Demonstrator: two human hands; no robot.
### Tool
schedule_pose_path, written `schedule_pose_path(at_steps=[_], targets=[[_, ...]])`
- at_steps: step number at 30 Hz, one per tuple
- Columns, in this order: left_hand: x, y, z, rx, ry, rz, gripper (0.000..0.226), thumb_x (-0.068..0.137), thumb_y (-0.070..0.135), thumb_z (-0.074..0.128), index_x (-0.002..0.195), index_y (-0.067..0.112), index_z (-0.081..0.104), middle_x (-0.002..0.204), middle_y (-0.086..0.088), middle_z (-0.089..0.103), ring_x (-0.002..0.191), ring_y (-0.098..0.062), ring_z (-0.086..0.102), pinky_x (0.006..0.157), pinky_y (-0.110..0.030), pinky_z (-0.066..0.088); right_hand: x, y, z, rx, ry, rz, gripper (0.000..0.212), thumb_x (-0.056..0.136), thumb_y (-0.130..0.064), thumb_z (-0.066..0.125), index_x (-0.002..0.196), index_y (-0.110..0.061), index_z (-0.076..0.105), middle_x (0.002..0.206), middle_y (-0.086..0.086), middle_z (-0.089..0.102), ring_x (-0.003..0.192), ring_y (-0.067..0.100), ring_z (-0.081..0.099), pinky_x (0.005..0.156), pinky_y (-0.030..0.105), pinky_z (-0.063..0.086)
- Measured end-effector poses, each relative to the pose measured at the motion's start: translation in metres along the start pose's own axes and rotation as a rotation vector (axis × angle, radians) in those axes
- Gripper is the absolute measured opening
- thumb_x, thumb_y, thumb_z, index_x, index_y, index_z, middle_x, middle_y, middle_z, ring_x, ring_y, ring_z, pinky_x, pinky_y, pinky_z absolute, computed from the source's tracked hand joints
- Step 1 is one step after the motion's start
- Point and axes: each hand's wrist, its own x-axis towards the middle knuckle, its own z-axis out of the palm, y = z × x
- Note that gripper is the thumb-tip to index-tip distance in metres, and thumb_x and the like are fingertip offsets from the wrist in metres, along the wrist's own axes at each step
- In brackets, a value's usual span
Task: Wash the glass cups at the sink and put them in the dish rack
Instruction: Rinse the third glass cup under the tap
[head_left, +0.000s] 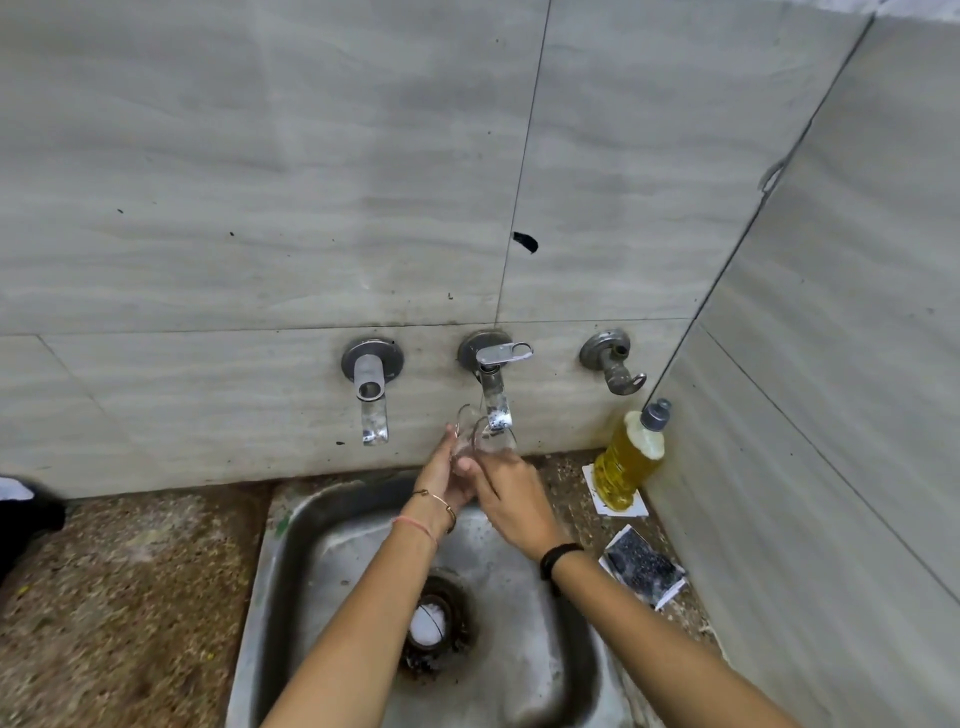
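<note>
A clear glass cup (480, 435) is held right under the spout of the middle tap (494, 396), over the back of the steel sink (291, 551). My left hand (441, 475) grips the cup from the left, fingers curled round its side. From the right, my right hand (511, 496) holds the cup's lower part, its fingers wrapped over the glass. The cup's base is hidden behind both hands. No dish rack is in view.
A second tap (371, 397) is on the wall to the left, a bare valve (615, 364) to the right. A bottle of yellow dish liquid (628, 462) and a dark scrub pad (643, 569) lie on the right counter. The drain (434, 621) holds a white object.
</note>
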Motion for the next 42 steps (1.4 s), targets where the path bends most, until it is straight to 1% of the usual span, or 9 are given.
schedule_pose_path(at_steps=[5,10,14,18,23,27,35,38,42], targets=[[0.0,0.009,-0.005,-0.022,0.041,-0.063,0.059,0.093,0.058,0.037,0.076,0.01,0.066,0.052,-0.002,0.062,0.033,-0.01,0.051,0.029,-0.012,0.032,0.009,0.026,0.002,-0.463,0.013,-0.479,0.036,0.081,-0.013,0.056,0.116,-0.009,0.062,0.11,0.011,0.069,0.107,0.023,0.062,0.109,0.036,0.036],[0.006,0.008,-0.008,-0.094,0.025,-0.037,0.047,0.096,0.039,0.04,0.08,0.005,0.068,0.06,-0.007,0.066,0.039,-0.013,0.057,0.032,-0.014,0.039,0.002,-0.009,0.01,-0.008,-0.02,0.005,0.04,0.096,-0.03,0.035,0.12,-0.008,0.06,0.114,0.013,0.067,0.111,0.028,0.059,0.104,0.033,0.037],[0.003,0.015,-0.017,0.033,-0.088,-0.076,0.048,0.093,0.048,0.048,0.083,0.006,0.068,0.063,-0.004,0.065,0.042,-0.014,0.055,0.034,-0.016,0.04,0.005,0.028,0.006,-0.383,-0.022,-0.395,0.037,0.093,-0.019,0.051,0.127,-0.005,0.054,0.118,0.016,0.066,0.113,0.026,0.059,0.114,0.034,0.03],[0.005,0.006,-0.016,0.047,-0.058,-0.02,0.028,0.094,0.031,0.051,0.091,0.006,0.064,0.066,-0.007,0.068,0.051,-0.016,0.064,0.046,-0.026,0.053,-0.003,-0.003,0.015,0.125,-0.055,0.113,0.067,0.098,-0.057,0.012,0.132,-0.013,0.049,0.115,0.011,0.065,0.102,0.025,0.062,0.091,0.035,0.049],[0.008,0.003,-0.018,0.082,-0.006,-0.043,0.048,0.09,0.054,0.051,0.084,0.011,0.073,0.069,-0.004,0.067,0.048,-0.012,0.056,0.047,-0.022,0.05,0.0,0.013,0.003,-0.204,-0.122,-0.179,0.041,0.101,-0.018,0.038,0.14,-0.009,0.042,0.133,0.016,0.055,0.128,0.027,0.045,0.112,0.024,0.019],[0.005,-0.006,-0.014,0.07,0.041,0.03,0.038,0.096,0.041,0.044,0.089,0.01,0.064,0.072,-0.006,0.067,0.063,-0.015,0.065,0.058,-0.025,0.054,0.007,-0.011,0.013,0.089,-0.101,0.124,0.037,0.102,-0.032,0.034,0.133,-0.016,0.046,0.113,0.013,0.064,0.103,0.028,0.061,0.089,0.035,0.05],[0.005,-0.006,-0.016,-0.016,-0.015,0.03,0.036,0.097,0.035,0.043,0.082,0.009,0.063,0.06,-0.004,0.068,0.055,-0.014,0.067,0.065,-0.027,0.048,0.004,-0.019,0.018,0.047,-0.023,0.108,0.035,0.096,-0.019,0.04,0.128,-0.012,0.053,0.113,0.015,0.065,0.104,0.03,0.061,0.092,0.042,0.05],[0.004,-0.001,-0.016,-0.029,-0.069,-0.04,0.045,0.095,0.038,0.046,0.07,0.009,0.069,0.061,-0.004,0.067,0.055,-0.018,0.066,0.057,-0.024,0.051,-0.001,-0.001,0.02,-0.302,-0.031,-0.254,0.058,0.079,-0.001,0.058,0.136,-0.004,0.048,0.125,0.018,0.061,0.12,0.03,0.055,0.113,0.036,0.03],[0.005,0.003,-0.018,-0.001,-0.032,0.012,0.038,0.09,0.035,0.053,0.073,0.007,0.073,0.074,-0.01,0.069,0.063,-0.022,0.068,0.061,-0.025,0.055,-0.009,-0.008,0.022,-0.066,-0.077,-0.011,0.05,0.102,-0.041,0.027,0.136,-0.008,0.044,0.118,0.018,0.062,0.111,0.031,0.058,0.102,0.042,0.044]])
